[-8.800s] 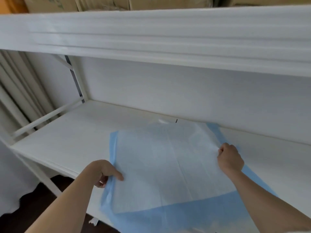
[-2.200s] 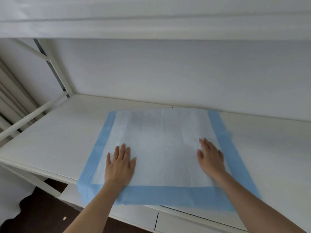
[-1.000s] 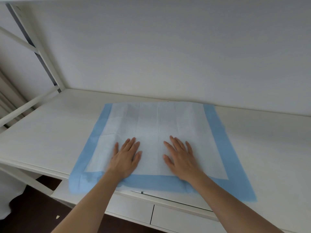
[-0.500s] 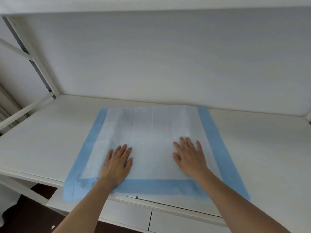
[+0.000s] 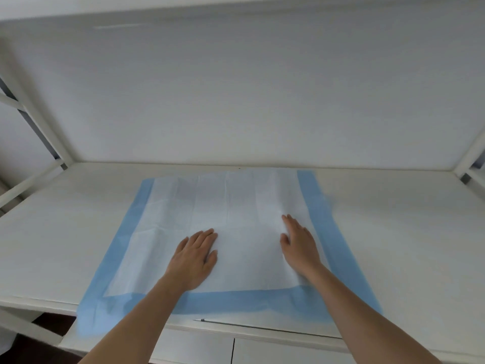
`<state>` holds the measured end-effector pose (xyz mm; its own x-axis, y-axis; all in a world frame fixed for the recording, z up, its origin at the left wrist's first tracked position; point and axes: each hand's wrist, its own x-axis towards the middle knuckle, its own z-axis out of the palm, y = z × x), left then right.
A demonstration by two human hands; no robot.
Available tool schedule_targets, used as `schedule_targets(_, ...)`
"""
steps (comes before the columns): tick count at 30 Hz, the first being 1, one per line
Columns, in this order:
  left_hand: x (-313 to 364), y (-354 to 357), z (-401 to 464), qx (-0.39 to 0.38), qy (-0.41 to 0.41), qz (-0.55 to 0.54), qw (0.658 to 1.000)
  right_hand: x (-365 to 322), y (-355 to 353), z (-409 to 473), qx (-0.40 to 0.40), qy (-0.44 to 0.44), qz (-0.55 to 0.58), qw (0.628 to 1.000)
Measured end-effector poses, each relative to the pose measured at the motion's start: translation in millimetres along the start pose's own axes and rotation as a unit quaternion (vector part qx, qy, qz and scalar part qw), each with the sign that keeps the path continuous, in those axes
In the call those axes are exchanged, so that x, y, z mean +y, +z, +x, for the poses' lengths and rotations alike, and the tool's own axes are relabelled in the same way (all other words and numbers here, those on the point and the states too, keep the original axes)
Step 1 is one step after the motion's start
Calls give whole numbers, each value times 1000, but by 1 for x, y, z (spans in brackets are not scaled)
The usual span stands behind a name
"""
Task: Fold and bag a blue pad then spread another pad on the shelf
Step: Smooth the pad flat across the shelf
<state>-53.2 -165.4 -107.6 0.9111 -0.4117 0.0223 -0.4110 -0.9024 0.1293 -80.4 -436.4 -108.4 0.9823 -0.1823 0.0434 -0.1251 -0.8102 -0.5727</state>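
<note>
Both hands lie flat, fingers straight and gripping nothing, on the white centre of the blue-bordered pad (image 5: 231,232), which is spread open on the white shelf (image 5: 393,232) directly beneath and ahead of them. The left hand (image 5: 195,254) presses near the pad's middle, well in from its creased left border, while the right hand (image 5: 299,245) sits just inside the right border. Judging by this, any remaining smoothing runs outward to the left, nearest the left hand.

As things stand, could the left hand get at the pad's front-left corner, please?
Probably yes: the left hand lies flat on the pad, and nothing sits between it and that overhanging corner.
</note>
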Motion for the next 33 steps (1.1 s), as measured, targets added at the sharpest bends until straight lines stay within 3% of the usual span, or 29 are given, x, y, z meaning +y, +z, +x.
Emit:
schedule_targets(9,6,-28,16,27,89,34,995,1,-15,-17,70,-12,-61,996)
schedule_targets(12,41,-24,39,54,98,-60,992,14,-22,-10,54,4,-90,994)
schedule_targets(16,95,-17,69,50,41,-247,967,25,-28,-1,21,10,-110,994)
schedule_targets(20,127,-10,97,54,-49,-351,934,29,-27,8,8,5,-126,992)
schedule_targets(26,134,-4,122,-38,-144,-376,914,37,-26,15,-3,10,-147,989)
schedule_targets(30,142,-3,130,-4,-117,-337,934,37,-26,20,2,1,-148,989)
schedule_targets(33,151,-2,134,3,-111,-361,926,38,-26,26,0,-3,-143,990)
